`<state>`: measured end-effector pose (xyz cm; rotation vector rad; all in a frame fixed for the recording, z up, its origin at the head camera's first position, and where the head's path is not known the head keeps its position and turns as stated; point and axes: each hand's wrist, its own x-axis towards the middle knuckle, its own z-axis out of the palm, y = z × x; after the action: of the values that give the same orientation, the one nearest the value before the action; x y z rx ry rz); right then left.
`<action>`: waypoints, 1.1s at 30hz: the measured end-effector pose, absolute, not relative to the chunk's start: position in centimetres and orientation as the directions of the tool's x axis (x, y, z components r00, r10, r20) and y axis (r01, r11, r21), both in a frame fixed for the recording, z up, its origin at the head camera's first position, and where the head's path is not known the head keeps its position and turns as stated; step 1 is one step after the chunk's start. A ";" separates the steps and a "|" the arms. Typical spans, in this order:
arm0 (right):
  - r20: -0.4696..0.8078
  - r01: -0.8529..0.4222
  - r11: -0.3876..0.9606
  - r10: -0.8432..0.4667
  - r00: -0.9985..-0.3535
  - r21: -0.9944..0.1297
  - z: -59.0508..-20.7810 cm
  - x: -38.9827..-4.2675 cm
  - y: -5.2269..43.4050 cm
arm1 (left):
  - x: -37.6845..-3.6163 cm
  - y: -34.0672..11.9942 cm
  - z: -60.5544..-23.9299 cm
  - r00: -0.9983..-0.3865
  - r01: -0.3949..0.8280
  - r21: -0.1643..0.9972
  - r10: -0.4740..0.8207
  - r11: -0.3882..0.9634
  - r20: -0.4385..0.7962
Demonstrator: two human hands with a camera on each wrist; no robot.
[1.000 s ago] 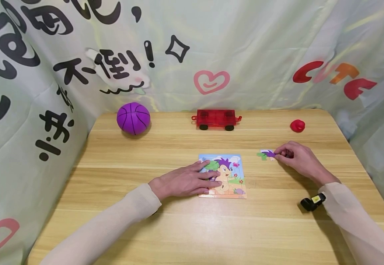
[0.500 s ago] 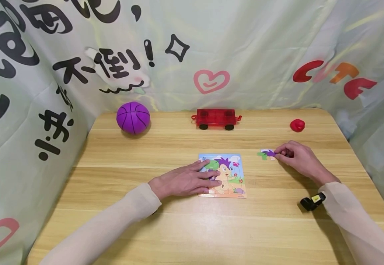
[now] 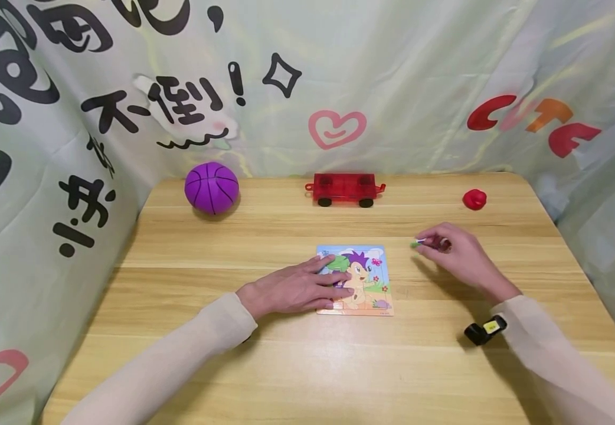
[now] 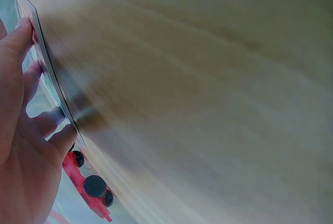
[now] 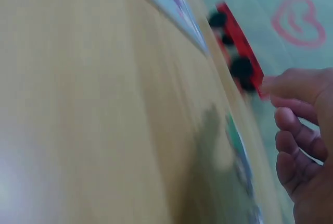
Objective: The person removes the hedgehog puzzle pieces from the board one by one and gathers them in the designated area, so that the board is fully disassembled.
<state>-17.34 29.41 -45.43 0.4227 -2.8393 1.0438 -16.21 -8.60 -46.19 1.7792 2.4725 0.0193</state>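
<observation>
The puzzle board point(image 3: 357, 280) at the table's point(image 3: 307, 366) middle is pressed flat by the left hand point(image 3: 299, 289), fingers straight. Just right of it and slightly farther, a puzzle piece point(image 3: 419, 242) is pinched in the right hand point(image 3: 453, 251), lifted. Along the far edge a purple ball point(image 3: 212, 188), red toy car point(image 3: 344, 189) and small red object point(image 3: 474, 199) are seen.

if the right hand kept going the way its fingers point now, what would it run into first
The right hand, pinching a puzzle piece, points left across the table. Most likely it meets the puzzle board's right edge first, though depth is uncertain.
</observation>
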 end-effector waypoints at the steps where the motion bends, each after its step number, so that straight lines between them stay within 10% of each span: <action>1: 0.171 -0.291 0.721 -0.238 -0.956 -0.629 -45.5 -17.2 28.6 | -16.2 -8.6 -46.2 -0.316 0.945 0.066 0.946 0.320 -0.070; 33: 0.033 -0.321 0.692 -0.395 -0.918 -0.647 -46.7 -15.3 19.5 | -16.4 -8.7 -46.1 -0.317 0.948 0.011 0.946 0.318 -0.073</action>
<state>-15.29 19.51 -46.74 0.6343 -2.9888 1.1092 -16.39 -8.69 -46.12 1.7958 2.4967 -0.0526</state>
